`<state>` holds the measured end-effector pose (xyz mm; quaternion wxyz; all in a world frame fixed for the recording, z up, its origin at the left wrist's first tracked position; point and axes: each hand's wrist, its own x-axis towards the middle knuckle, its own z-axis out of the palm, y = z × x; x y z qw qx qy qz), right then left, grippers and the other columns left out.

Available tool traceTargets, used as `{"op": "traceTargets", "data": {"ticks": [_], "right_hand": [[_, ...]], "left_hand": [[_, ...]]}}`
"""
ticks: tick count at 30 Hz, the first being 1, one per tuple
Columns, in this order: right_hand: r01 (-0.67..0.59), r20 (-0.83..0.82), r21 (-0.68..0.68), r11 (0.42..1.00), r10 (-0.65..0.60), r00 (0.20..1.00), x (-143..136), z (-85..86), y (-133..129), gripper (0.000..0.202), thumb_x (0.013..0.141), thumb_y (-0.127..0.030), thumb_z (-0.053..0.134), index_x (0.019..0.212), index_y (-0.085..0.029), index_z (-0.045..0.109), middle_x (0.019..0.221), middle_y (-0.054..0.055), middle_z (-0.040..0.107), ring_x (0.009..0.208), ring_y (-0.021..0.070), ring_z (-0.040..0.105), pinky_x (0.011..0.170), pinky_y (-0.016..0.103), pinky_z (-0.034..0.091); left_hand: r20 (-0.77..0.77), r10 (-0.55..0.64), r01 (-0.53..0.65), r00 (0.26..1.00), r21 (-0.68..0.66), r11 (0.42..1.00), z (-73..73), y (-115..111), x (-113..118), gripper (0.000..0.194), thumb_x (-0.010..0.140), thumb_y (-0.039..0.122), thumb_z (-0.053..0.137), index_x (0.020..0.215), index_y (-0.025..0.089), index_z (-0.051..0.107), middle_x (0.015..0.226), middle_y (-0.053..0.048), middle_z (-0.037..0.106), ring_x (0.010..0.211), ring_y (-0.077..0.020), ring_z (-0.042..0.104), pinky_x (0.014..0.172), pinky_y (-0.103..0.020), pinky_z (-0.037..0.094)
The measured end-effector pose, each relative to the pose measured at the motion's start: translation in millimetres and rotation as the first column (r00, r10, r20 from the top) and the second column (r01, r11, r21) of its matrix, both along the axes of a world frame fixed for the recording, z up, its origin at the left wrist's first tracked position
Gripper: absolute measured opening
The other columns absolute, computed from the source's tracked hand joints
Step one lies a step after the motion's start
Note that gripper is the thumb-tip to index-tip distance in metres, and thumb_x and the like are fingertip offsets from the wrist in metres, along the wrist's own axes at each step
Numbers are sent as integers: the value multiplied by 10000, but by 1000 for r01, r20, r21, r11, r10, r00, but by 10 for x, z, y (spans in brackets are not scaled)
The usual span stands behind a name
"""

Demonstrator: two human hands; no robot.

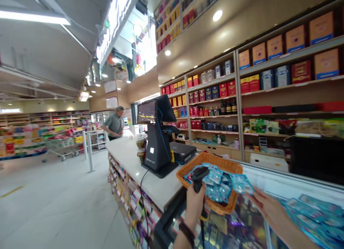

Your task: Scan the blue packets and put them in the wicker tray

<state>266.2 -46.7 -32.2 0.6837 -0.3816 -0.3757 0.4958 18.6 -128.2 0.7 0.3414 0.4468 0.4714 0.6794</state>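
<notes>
My left hand is wrapped round the handle of a black handheld scanner, held over the front of an orange wicker basket. Many blue packets lie in the basket. At its right rim, my right hand pinches the edge of a single blue packet between thumb and fingers. More blue packets are spread over the glass counter, to the right of my right forearm.
Left of the basket stand a black register and a black box on the white counter. A cable hangs down its front. Beyond, a person stands by the counter. Stocked shelves line the back wall.
</notes>
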Motion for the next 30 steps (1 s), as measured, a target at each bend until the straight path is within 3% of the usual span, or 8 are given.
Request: {"op": "traceTargets", "data": {"ticks": [4,7,10,14,20,25,27,30], "right_hand": [[-92,-73,-67,994,87,994,-546,117,213,220,483,-312,780,697,-301,726,848,104,800,967,397,801,1063,508,605],[-168,-27,-21,986,167,986,-834,238,372,163,524,-301,763,658,-313,672,856,111,782,1063,403,782,1065,482,591],[-237,8,-9,972,237,972,-986,384,508,172,570,-269,775,663,-294,632,920,136,782,1179,403,744,1044,458,591],[-105,-50,-81,991,101,994,-901,467,552,184,580,-267,793,692,-279,647,932,121,800,1187,386,744,1020,445,611],[8,27,23,1000,-8,1000,-71,332,198,236,562,-333,837,772,-234,790,976,104,844,1123,334,771,1069,423,596],[93,267,-95,991,-65,961,974,212,-230,296,512,-388,876,750,-234,794,944,132,845,1014,366,785,927,494,638],[180,415,-102,978,-122,902,1339,127,-429,361,457,-425,894,742,-234,781,937,143,838,1043,414,766,948,557,611],[226,668,-13,974,-160,727,1744,-54,-769,560,373,-447,925,874,-223,813,1093,162,821,1173,462,710,1061,609,530]], "left_hand": [[-14,121,-121,993,-1,993,-135,-24,-565,640,671,822,760,662,227,522,449,55,468,398,-113,435,444,-259,405],[17,166,-166,986,-21,986,-208,-50,-827,672,613,854,770,664,232,521,449,61,473,381,-121,452,432,-272,442],[48,189,-188,981,-38,981,-206,-107,-950,679,572,849,798,661,232,530,454,65,471,378,-125,465,433,-278,464],[43,179,-178,983,-31,984,-174,-167,-940,667,583,834,807,648,231,529,479,58,491,395,-125,486,453,-278,477],[-20,132,-132,991,-2,991,-207,-84,-641,641,662,811,781,648,219,536,465,44,495,415,-115,457,451,-256,409],[3,-10,10,1000,36,999,-110,1,-129,576,695,722,819,682,213,550,489,49,511,433,-113,470,466,-248,407],[42,-99,97,994,41,994,-15,14,142,561,692,700,830,692,215,548,494,57,508,433,-110,473,471,-247,421],[84,-222,221,971,26,975,130,21,593,575,634,699,853,677,219,540,486,65,500,414,-101,462,449,-237,404]]}}
